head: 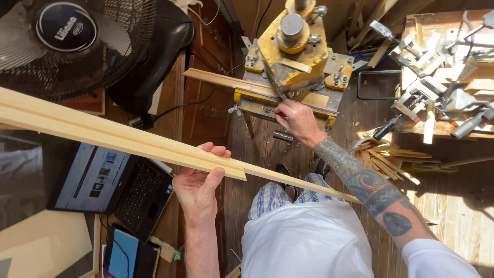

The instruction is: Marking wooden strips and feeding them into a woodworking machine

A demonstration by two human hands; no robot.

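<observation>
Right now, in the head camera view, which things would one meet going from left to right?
Fan → open laptop → left hand under the wooden moulding strip → right hand at the yellow machine → pile of wood offcuts → metal clamps.

Fan point(67, 41), open laptop point(110, 183) — clamps point(437, 87) on bench

Bright sun falls from the right — the floor point(453, 206) there glares almost white. The left side by the fan point(67, 41) is dim. Edges bend a bit — most looks sharp.
</observation>
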